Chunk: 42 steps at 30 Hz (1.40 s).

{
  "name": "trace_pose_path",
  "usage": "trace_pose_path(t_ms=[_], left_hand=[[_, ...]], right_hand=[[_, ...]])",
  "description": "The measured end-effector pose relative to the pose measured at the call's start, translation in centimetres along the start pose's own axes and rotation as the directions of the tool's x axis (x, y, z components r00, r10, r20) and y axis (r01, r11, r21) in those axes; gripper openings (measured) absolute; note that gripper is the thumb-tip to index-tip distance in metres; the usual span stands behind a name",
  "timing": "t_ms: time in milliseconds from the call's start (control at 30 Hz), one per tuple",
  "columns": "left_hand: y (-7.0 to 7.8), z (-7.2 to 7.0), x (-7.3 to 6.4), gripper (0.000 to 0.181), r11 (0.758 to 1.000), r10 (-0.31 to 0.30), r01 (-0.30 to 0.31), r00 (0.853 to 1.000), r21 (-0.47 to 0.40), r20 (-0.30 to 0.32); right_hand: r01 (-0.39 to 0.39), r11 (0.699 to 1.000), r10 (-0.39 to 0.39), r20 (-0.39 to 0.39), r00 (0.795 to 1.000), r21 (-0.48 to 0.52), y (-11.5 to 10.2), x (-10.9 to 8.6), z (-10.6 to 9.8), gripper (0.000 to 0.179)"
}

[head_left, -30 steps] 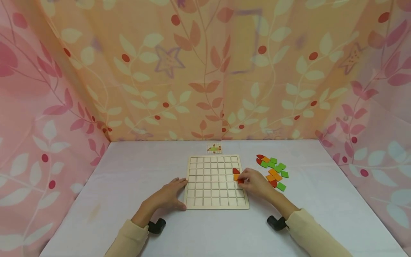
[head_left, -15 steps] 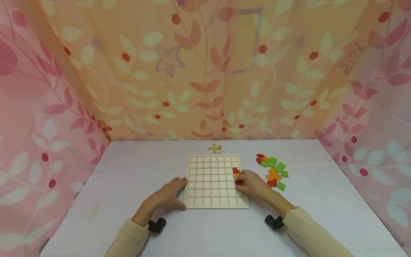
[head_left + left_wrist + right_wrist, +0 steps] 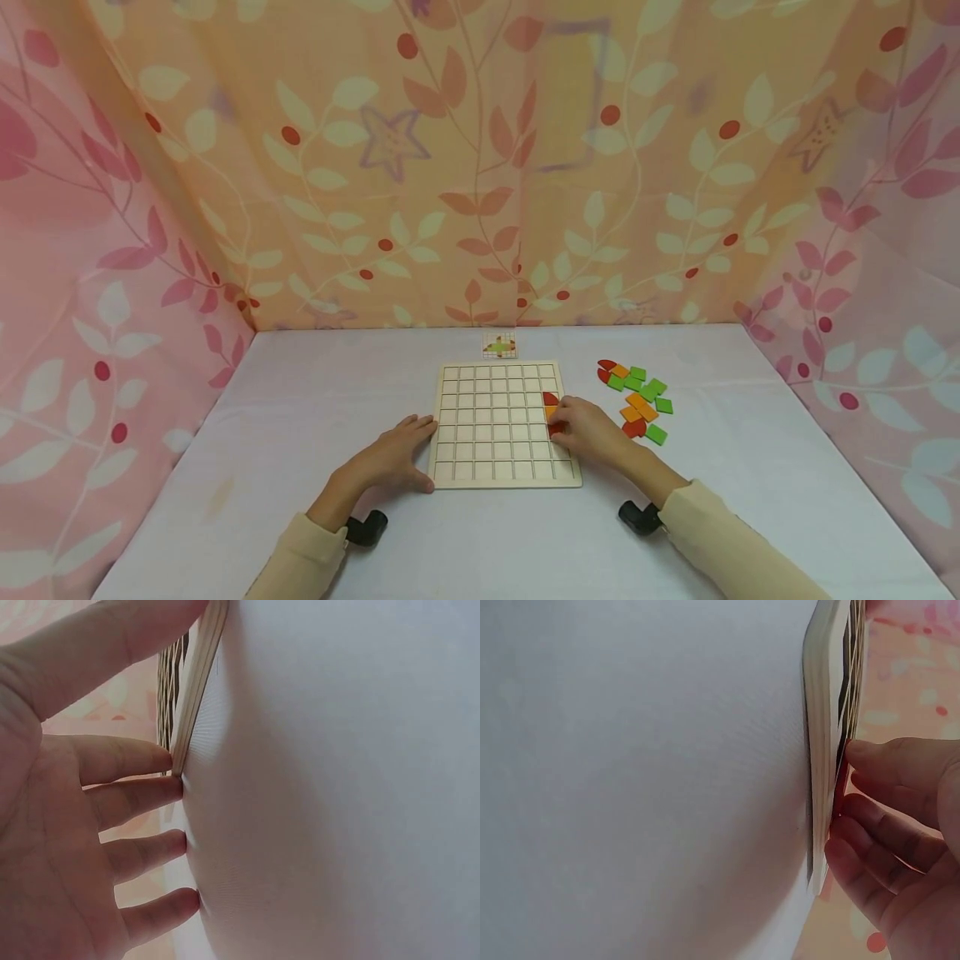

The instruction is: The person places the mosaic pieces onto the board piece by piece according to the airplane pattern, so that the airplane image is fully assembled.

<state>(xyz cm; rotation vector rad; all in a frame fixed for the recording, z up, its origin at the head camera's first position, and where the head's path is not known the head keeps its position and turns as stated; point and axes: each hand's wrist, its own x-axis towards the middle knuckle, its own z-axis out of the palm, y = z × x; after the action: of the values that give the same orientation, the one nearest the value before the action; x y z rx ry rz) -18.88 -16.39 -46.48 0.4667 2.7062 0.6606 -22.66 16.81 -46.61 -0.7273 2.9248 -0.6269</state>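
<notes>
A pale wooden grid board lies on the white table. At its left edge rests my left hand, thumb and fingers spread, fingertips against the board's side. My right hand is over the right edge, pinching a red rounded tile low in the rightmost column; the fingers partly cover it. The right wrist view shows this red tile close at the board's surface by the fingertips. Just above it in the same column sit an orange square tile and a red quarter-round tile.
Right of the board lies a loose group of green tiles, orange tiles and red tiles. A small pattern card stands behind the board. Floral cloth walls the table at the back and sides.
My right hand has shifted slightly left, bringing the red tile from the board's edge into the cell below the orange one. My left hand has stayed at the left edge.
</notes>
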Motion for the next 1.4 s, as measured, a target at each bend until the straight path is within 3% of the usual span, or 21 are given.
trace_pose_path(t_ms=[767,967,1133,1400], left_hand=[[0.4,0.1,0.2,0.097,0.999,-0.013,0.013,1.0,0.032,-0.002],[0.4,0.2,0.3,0.097,0.999,-0.027,0.027,1.0,0.03,0.0],[0.4,0.2,0.2,0.096,1.0,-0.021,0.022,1.0,0.021,-0.006],[0.3,0.0,0.2,0.095,1.0,-0.017,0.017,1.0,0.008,-0.01]], right_hand=[[0.097,0.995,-0.096,0.053,0.994,-0.023,0.5,0.6,-0.8,0.009],[0.023,0.999,-0.026,0.066,0.997,0.047,0.5,0.5,-1.3,0.01],[-0.066,0.988,0.063,0.028,0.998,0.138,1.7,0.2,-2.1,0.012],[-0.077,0.988,0.081,-0.02,0.997,0.137,4.6,-0.6,-4.6,0.02]])
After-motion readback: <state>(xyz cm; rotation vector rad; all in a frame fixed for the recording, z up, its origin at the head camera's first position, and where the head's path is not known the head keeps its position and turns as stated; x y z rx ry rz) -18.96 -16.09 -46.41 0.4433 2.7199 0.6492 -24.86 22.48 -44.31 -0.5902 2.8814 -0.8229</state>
